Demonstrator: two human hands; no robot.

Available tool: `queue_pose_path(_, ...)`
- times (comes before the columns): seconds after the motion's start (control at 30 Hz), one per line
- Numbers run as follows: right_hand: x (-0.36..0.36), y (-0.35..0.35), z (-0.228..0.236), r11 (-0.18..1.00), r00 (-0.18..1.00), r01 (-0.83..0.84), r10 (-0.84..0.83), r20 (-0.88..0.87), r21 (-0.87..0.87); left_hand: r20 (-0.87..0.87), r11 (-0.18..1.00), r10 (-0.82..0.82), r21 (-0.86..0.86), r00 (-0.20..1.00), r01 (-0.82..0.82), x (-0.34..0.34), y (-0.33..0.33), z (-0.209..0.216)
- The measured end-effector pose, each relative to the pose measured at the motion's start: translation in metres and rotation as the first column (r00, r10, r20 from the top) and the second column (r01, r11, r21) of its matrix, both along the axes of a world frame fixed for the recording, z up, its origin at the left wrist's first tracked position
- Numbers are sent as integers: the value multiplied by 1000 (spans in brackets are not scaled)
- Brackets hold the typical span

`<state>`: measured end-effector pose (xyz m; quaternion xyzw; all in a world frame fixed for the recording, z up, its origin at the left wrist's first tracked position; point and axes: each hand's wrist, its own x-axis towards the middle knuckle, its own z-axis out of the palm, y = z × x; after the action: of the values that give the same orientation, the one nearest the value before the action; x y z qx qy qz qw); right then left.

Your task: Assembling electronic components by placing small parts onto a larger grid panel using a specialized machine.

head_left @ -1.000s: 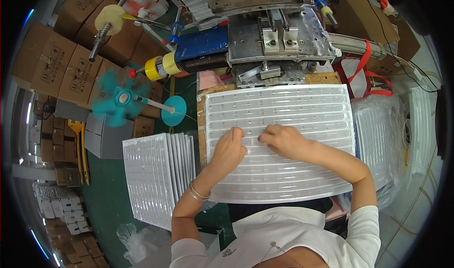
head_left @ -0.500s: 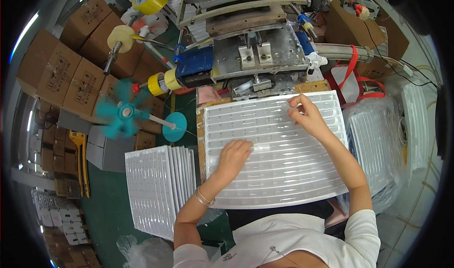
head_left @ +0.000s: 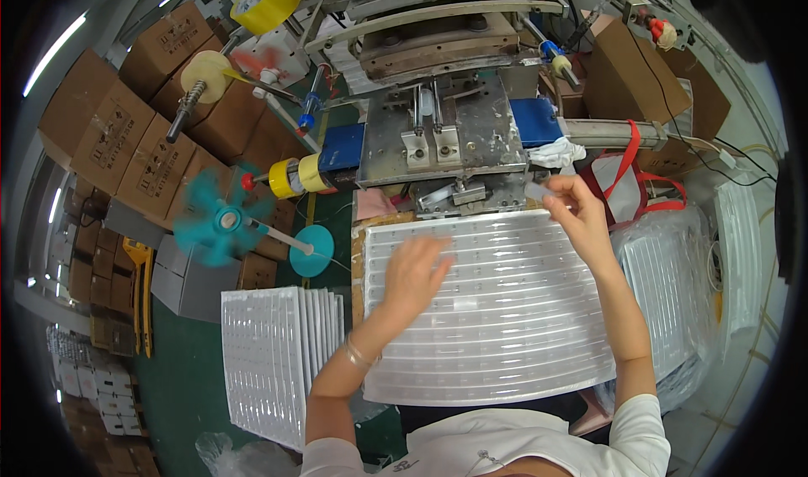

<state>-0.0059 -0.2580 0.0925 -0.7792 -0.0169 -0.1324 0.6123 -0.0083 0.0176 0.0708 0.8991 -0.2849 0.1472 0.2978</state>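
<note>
In front of me lies a white ribbed plastic tray [head_left: 497, 342] with many narrow rows. My left hand [head_left: 414, 277] hovers over its left half, blurred, with thumb and fingers apart and nothing visible in them. A small white piece [head_left: 465, 304] shows on the tray's rows. Beyond the tray's far right edge, my right hand [head_left: 579, 212] pinches a small translucent plastic piece [head_left: 537, 191] between thumb and fingertips. Close by stands a metal press [head_left: 471, 153]; a small clear piece [head_left: 427, 103] sits between its two upright rods.
Stacked white trays [head_left: 265, 359] stand at the left, and bagged trays [head_left: 661, 267] at the right. A turquoise fan [head_left: 225, 219] spins left of the press. Yellow tape rolls [head_left: 282, 178], cardboard boxes [head_left: 109, 149] and a red-handled bag [head_left: 619, 182] surround the bench.
My right hand has moved off the tray toward the press, now with the translucent piece showing in its fingers. My left hand has lifted slightly. The view has tilted up.
</note>
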Motion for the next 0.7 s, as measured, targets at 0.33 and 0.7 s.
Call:
queue_pose_path(0.33, 83, 46, 49, 838, 785, 390, -87, 613, -381, 503, 992, 120, -17, 856, -129, 125, -76, 74)
queue_pose_path(0.7, 122, 58, 31, 752, 800, 481, -165, 577, -451, 17, 971, 107, -214, 994, -101, 7, 18, 27)
